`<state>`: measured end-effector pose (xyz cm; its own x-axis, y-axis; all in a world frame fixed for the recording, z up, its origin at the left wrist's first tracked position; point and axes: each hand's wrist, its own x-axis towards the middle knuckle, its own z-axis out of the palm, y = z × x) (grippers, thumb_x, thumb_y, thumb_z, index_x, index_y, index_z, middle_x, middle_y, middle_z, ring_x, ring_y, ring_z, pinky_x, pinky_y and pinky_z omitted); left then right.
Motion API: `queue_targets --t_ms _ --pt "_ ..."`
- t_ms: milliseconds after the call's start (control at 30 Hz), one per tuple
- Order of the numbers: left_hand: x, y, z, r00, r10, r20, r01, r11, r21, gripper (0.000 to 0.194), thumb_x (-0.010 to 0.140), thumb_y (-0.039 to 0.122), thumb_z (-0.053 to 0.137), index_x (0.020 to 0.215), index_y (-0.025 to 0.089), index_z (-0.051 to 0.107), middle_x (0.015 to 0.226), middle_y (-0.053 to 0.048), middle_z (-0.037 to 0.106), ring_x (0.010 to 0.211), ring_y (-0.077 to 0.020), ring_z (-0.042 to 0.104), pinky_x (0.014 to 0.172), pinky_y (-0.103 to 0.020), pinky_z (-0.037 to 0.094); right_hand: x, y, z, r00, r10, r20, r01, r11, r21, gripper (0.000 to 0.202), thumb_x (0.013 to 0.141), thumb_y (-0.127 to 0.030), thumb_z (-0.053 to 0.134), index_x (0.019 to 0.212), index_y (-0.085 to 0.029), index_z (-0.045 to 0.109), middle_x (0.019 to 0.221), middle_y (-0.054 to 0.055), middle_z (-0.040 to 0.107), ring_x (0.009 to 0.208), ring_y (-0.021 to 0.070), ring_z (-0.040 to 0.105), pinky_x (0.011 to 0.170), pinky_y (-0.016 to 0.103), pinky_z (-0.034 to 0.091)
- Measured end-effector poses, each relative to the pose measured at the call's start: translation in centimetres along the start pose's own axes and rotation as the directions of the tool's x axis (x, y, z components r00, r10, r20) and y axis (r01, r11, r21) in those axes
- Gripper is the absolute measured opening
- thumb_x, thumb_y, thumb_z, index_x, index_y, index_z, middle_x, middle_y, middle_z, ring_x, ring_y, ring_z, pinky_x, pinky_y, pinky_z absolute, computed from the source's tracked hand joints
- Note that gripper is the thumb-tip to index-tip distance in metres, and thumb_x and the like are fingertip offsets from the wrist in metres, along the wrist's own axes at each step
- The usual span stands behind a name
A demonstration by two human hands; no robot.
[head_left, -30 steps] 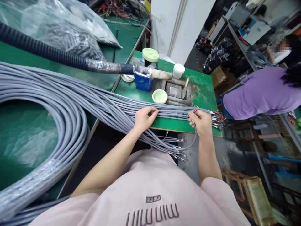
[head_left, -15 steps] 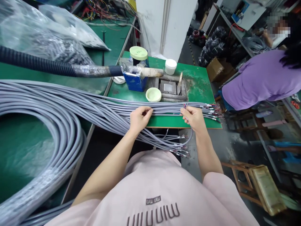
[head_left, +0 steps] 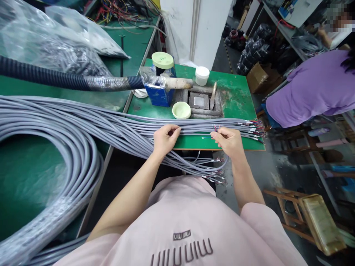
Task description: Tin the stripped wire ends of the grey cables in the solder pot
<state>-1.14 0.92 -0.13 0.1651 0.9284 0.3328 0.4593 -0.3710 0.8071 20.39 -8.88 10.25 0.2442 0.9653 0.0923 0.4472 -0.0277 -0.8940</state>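
Many grey cables point(head_left: 133, 127) run from a large coil at the left across the green table, their stripped ends point(head_left: 256, 129) with white labels and coloured wires at the right. My left hand point(head_left: 166, 138) rests at the cables with thumb and forefinger together; what they pinch, if anything, is too small to tell. My right hand point(head_left: 227, 140) is closed on one cable's end, and thin coloured wires point(head_left: 216, 128) stick out above its fingertips. That cable bends down below the hand. Other cable ends point(head_left: 217, 175) hang below the table edge.
Behind the cables stand a pale green dish point(head_left: 181, 110), a blue box point(head_left: 159, 95), a white tub point(head_left: 202, 75) and a metal pot point(head_left: 200, 101) with a spatula point(head_left: 213, 96). A dark hose point(head_left: 69, 81) crosses the left. A person in purple point(head_left: 318, 88) is at right.
My right hand has shifted slightly, and the coloured wires at its fingertips are more spread out. My left hand has hardly moved. The view has turned a little.
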Motion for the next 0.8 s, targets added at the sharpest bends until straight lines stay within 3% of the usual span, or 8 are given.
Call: queue_targets --t_ms 200,367,533,633,700,767,800 --pt "0.0 0.1 -0.1 1.000 0.006 0.002 -0.006 1.000 0.001 0.021 0.083 0.037 0.062 0.080 0.018 0.070 0.071 -0.001 0.069 0.062 -0.0126 0.059 0.062 -0.024 0.045 -0.1 0.1 0.3 0.993 0.118 0.019 -0.120 0.985 0.124 0.040 0.078 -0.049 0.066 0.053 -0.019 0.060 0.048 -0.002 0.056 0.041 0.0086 0.047 0.038 0.020 0.034" --pt "-0.2 0.4 -0.3 1.000 0.011 0.013 -0.011 1.000 -0.015 0.019 0.084 0.034 0.062 0.082 0.018 0.071 0.072 -0.001 0.069 0.062 -0.0117 0.058 0.062 -0.023 0.045 0.8 0.9 0.2 0.989 0.147 0.022 -0.148 0.960 0.238 0.038 0.077 -0.046 0.070 0.054 -0.016 0.062 0.046 -0.003 0.055 0.038 0.0066 0.047 0.036 0.018 0.034" --pt "-0.4 0.4 -0.5 0.999 0.032 0.024 -0.031 0.999 -0.022 0.018 0.085 0.033 0.062 0.084 0.018 0.071 0.071 -0.001 0.067 0.062 -0.0115 0.057 0.064 -0.024 0.046 -1.9 2.5 -4.0 0.954 0.248 -0.166 -0.165 0.902 0.398 0.026 0.075 -0.037 0.074 0.061 -0.016 0.065 0.044 -0.005 0.052 0.034 0.0061 0.044 0.033 0.018 0.029" --pt "-0.3 0.3 -0.7 0.994 0.095 0.048 -0.095 0.995 -0.002 0.017 0.086 0.032 0.061 0.085 0.018 0.071 0.071 -0.001 0.067 0.063 -0.0125 0.057 0.067 -0.026 0.046 -5.6 5.9 -7.7 0.894 0.342 -0.288 -0.189 0.872 0.451 0.026 0.074 -0.040 0.073 0.064 -0.019 0.063 0.046 -0.005 0.054 0.035 0.0083 0.045 0.036 0.021 0.035" --pt "-0.3 0.3 -0.7 0.981 0.174 0.084 -0.177 0.984 0.029 0.016 0.087 0.031 0.060 0.086 0.019 0.071 0.073 -0.002 0.068 0.067 -0.0143 0.058 0.071 -0.029 0.046 -8.0 9.0 -9.5 0.823 0.470 -0.318 -0.390 0.876 0.283 0.032 0.073 -0.048 0.070 0.063 -0.018 0.064 0.052 0.000 0.060 0.039 0.0118 0.051 0.041 0.025 0.042" --pt "-0.5 0.6 -0.3 0.954 0.262 0.143 -0.274 0.959 0.069 0.016 0.088 0.030 0.059 0.089 0.020 0.071 0.081 -0.004 0.070 0.075 -0.0165 0.059 0.075 -0.032 0.044 -9.9 11.9 -10.4 0.751 0.576 -0.322 -0.629 0.773 -0.082 0.034 0.068 -0.047 0.073 0.054 -0.018 0.063 0.048 0.002 0.059 0.044 0.0153 0.057 0.045 0.026 0.043" --pt "-0.7 0.9 0.1 0.935 0.302 0.184 -0.322 0.942 0.094 0.017 0.089 0.030 0.058 0.092 0.020 0.071 0.086 -0.005 0.071 0.079 -0.0179 0.059 0.076 -0.033 0.043 -10.6 12.9 -10.4 0.734 0.596 -0.327 -0.672 0.708 -0.218 0.032 0.067 -0.046 0.074 0.054 -0.018 0.064 0.048 0.003 0.060 0.048 0.0166 0.059 0.048 0.026 0.044"
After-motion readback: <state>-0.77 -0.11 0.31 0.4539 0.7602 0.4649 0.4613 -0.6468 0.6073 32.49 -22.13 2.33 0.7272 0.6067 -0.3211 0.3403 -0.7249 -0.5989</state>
